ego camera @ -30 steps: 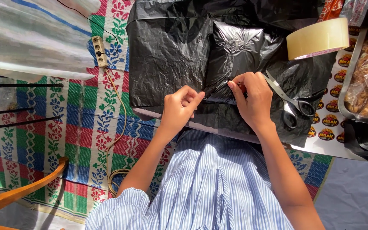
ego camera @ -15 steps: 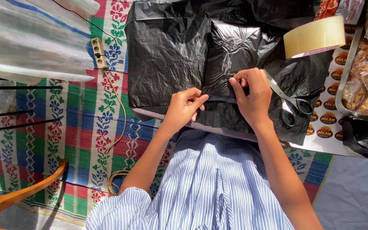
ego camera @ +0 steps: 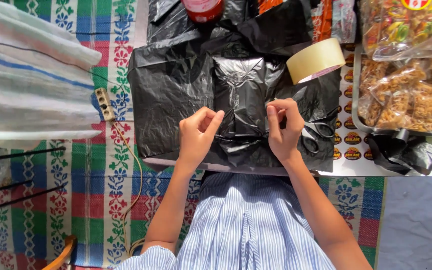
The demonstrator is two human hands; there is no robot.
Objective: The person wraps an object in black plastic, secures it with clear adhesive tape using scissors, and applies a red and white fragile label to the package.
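Both hands have drawn apart: left hand (ego camera: 199, 134) and right hand (ego camera: 283, 129) pinch a strip over the black parcel (ego camera: 241, 100), mid-sealing, pressing flat seems next

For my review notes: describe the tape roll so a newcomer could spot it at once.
Start at the black plastic sheet before the person. At its far right corner, beyond the right hand, lies the tape roll: a pale beige ring, unlike the dark scissors nearby.
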